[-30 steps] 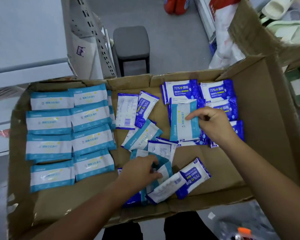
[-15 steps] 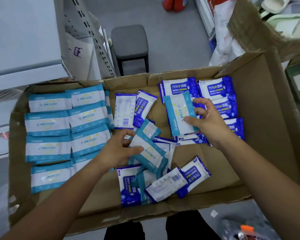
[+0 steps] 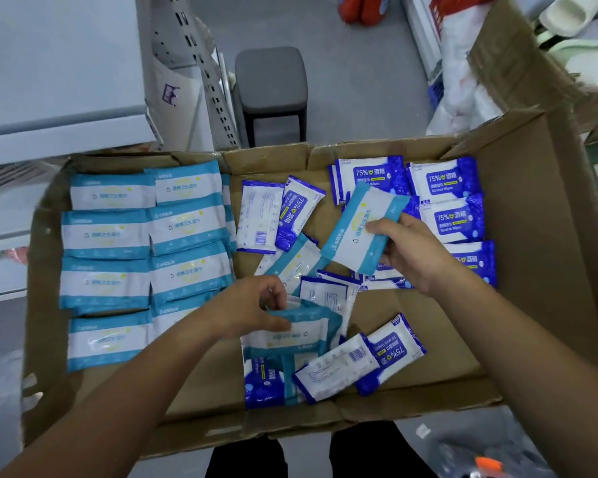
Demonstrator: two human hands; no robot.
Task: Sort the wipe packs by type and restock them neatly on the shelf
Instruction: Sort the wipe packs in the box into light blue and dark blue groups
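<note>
Since half a second ago the left hand (image 3: 252, 308) has drawn its pack nearer, and the right hand (image 3: 415, 253) has tipped its own pack onto a slant. The left hand's fingers curl over the lower teal pack (image 3: 290, 334), which lies on the loose heap (image 3: 325, 291). The right hand pinches the upper teal pack (image 3: 363, 229), lifted in front of the blue alcohol packs (image 3: 446, 208). Both likely belong in the teal rows (image 3: 145, 253) at the left of the cardboard box (image 3: 532, 236). Lift them clear so no blue pack drags along, then lay them flat, print matching, edges square with their neighbours.
</note>
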